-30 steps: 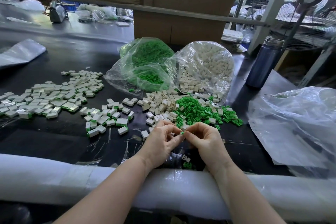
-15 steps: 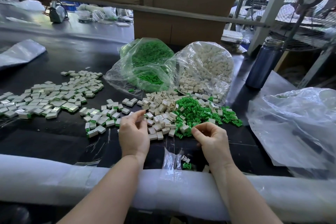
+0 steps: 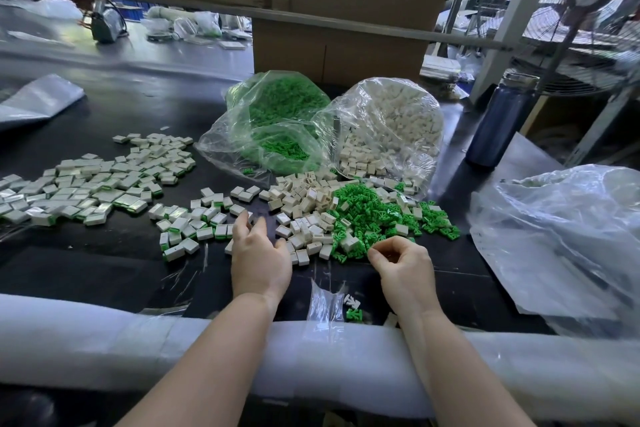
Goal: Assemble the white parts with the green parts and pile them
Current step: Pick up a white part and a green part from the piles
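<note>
- Our left hand (image 3: 259, 255) lies spread, holding nothing, beside the loose white parts (image 3: 304, 208); our right hand (image 3: 403, 262) curls at the green parts (image 3: 374, 215), though we cannot tell if it pinches one.
- We judge this the pick-up step: next, one of each, then press together.
- Assembled pieces (image 3: 86, 184) pile well left.

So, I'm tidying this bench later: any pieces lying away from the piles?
Yes. Two stray pieces, one white and one green, lie by a plastic scrap at the table's near edge, apart from the piles.
</note>
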### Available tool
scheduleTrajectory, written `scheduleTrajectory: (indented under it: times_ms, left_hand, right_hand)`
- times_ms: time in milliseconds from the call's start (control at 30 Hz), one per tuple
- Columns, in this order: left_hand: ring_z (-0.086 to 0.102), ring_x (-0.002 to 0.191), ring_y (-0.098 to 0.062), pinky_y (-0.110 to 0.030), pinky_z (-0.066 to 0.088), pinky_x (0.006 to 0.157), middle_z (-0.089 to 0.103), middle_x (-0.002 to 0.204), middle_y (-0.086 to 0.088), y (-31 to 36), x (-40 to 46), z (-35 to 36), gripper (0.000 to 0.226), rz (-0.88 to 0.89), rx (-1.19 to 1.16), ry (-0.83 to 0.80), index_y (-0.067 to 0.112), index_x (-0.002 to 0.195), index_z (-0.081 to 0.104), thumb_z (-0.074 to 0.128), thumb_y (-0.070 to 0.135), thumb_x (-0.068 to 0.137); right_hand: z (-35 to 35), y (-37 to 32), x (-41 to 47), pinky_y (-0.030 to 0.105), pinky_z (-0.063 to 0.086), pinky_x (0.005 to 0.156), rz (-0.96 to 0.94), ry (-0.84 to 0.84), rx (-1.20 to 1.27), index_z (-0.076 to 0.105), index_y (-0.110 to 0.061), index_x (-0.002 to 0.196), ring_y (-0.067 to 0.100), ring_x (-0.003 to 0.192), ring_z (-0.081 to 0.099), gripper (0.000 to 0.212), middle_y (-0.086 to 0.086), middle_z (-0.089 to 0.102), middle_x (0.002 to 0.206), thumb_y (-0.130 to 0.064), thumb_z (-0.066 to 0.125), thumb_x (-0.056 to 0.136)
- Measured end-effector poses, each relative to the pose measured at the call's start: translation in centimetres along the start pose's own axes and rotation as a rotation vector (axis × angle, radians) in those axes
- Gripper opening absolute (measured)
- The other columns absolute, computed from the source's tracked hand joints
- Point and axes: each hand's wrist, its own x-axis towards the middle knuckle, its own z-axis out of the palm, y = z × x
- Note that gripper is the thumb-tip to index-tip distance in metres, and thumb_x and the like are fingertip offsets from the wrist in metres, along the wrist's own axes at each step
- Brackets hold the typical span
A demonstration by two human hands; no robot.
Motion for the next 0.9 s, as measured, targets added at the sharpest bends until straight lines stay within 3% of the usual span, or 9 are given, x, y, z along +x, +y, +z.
scheduleTrajectory:
  times_ms: [100,200,300,467,567,733,833,900]
  left_hand:
    - [0.03,0.132,-0.025,-0.037,0.026,0.107,0.034,0.142,-0.008,0.0,-0.3,0.1,0.033,0.064,0.043,0.087,0.011,0.121,0.059,0.059,0.014,0.087]
    - [0.035,0.118,-0.023,-0.038,0.029,0.097,0.046,0.12,-0.003,0.1,-0.7,0.2,0.019,0.111,0.13,0.112,0.018,0.102,0.067,0.065,0.024,0.084]
    - [0.037,0.11,-0.02,-0.033,0.029,0.093,0.045,0.105,0.003,0.2,-0.9,0.3,0.02,0.152,0.252,0.058,0.024,0.097,0.067,0.065,0.038,0.083]
    - [0.039,0.108,-0.019,-0.034,0.032,0.092,0.048,0.108,0.005,0.3,-1.0,0.5,0.023,0.175,0.334,0.002,0.029,0.096,0.067,0.062,0.046,0.081]
    - [0.039,0.107,-0.018,-0.035,0.031,0.091,0.051,0.11,0.006,0.3,-1.1,0.6,0.027,0.21,0.352,-0.024,0.029,0.098,0.069,0.062,0.048,0.081]
    - [0.039,0.104,-0.017,-0.031,0.027,0.087,0.054,0.106,0.006,0.3,-1.3,0.6,0.018,0.302,0.265,-0.046,0.027,0.096,0.07,0.066,0.038,0.082]
    - [0.045,0.093,-0.014,-0.022,0.035,0.085,0.065,0.098,0.001,0.5,-1.4,0.5,0.017,0.417,0.072,-0.07,0.018,0.097,0.071,0.069,0.024,0.081]
    - [0.055,0.087,-0.014,-0.025,0.046,0.085,0.068,0.091,-0.001,0.8,-1.7,0.3,0.019,0.471,-0.042,-0.138,0.015,0.099,0.071,0.071,0.014,0.08]
  right_hand:
    - [0.2,-0.2,-0.2,0.025,0.044,0.071,-0.061,-0.03,-0.071,0.065,-0.019,0.078,0.011,0.074,0.055,0.009,-0.001,0.063,0.082,-0.013,0.066,0.084]
    - [0.5,-0.6,-0.6,0.013,0.04,0.072,-0.169,-0.102,-0.106,0.068,-0.022,0.083,0.002,0.075,0.052,0.012,-0.011,0.058,0.087,-0.01,0.065,0.085]
    - [0.8,-0.8,-0.9,0.021,0.047,0.082,-0.232,-0.179,-0.158,0.071,-0.022,0.095,0.008,0.086,0.055,0.014,-0.018,0.053,0.089,-0.013,0.065,0.086]
    - [1.1,-1.1,-0.9,0.026,0.046,0.085,-0.288,-0.204,-0.397,0.065,-0.026,0.116,0.01,0.099,0.052,0.028,-0.012,0.05,0.1,-0.033,0.06,0.09]
    - [1.4,-1.4,-1.1,0.026,0.044,0.079,-0.301,-0.181,-0.484,0.064,-0.026,0.113,0.013,0.099,0.051,0.027,-0.009,0.05,0.103,-0.038,0.06,0.089]
    - [1.4,-1.3,-1.1,0.026,0.039,0.07,-0.267,-0.135,-0.449,0.064,-0.02,0.098,0.018,0.09,0.053,0.014,-0.005,0.053,0.1,-0.029,0.057,0.092]
    - [1.3,-1.1,-0.9,0.03,0.04,0.071,-0.278,-0.121,-0.391,0.062,-0.014,0.096,0.019,0.087,0.052,0.014,-0.003,0.056,0.099,-0.025,0.053,0.094]
    - [1.2,-1.1,-1.0,0.028,0.036,0.067,-0.285,-0.094,-0.322,0.059,-0.013,0.091,0.016,0.08,0.05,0.013,-0.004,0.056,0.091,-0.022,0.051,0.095]
